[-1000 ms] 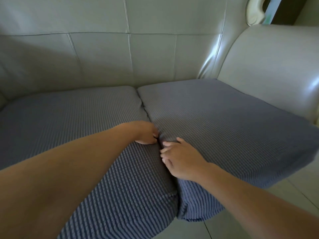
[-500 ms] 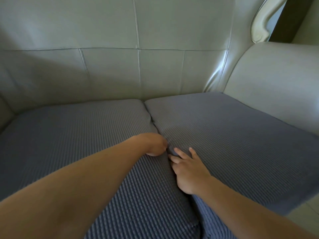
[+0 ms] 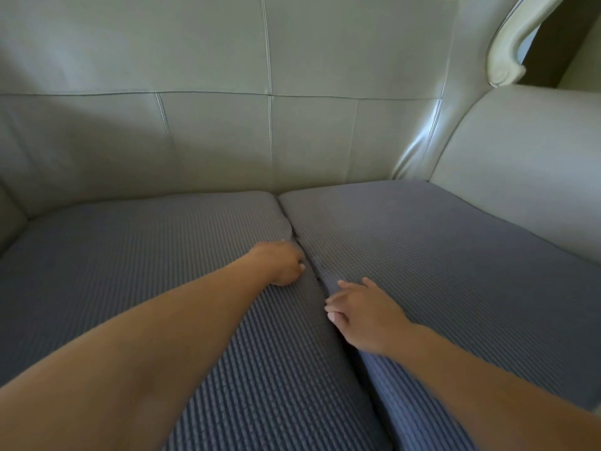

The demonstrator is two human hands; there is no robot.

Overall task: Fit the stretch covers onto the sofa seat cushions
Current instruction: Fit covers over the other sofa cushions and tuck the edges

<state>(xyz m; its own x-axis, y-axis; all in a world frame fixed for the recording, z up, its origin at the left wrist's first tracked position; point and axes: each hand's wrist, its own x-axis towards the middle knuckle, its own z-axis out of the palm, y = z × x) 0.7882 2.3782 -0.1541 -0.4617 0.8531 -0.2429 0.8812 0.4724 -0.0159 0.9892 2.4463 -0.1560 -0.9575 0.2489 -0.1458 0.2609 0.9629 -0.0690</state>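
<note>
Two seat cushions lie side by side on the sofa, both in blue-grey textured stretch covers: the left cushion [image 3: 136, 255] and the right cushion [image 3: 432, 255]. A narrow gap [image 3: 304, 252] runs between them. My left hand [image 3: 279, 263] rests at the left cushion's inner edge with its fingers curled down at the gap; whether they pinch fabric is hidden. My right hand [image 3: 364, 315] lies on the right cushion's inner edge, fingers fairly straight and pointing toward the gap.
The pale leather backrest [image 3: 227, 131] rises behind the cushions. A padded armrest [image 3: 527, 164] bounds the right side, with a carved cream wooden trim [image 3: 507, 53] above it. The left armrest edge [image 3: 9, 219] shows at the far left.
The view has come closer and tilted up. Both hands have slid further back along the gap. My right hand's fingers have straightened and spread on the right cushion.
</note>
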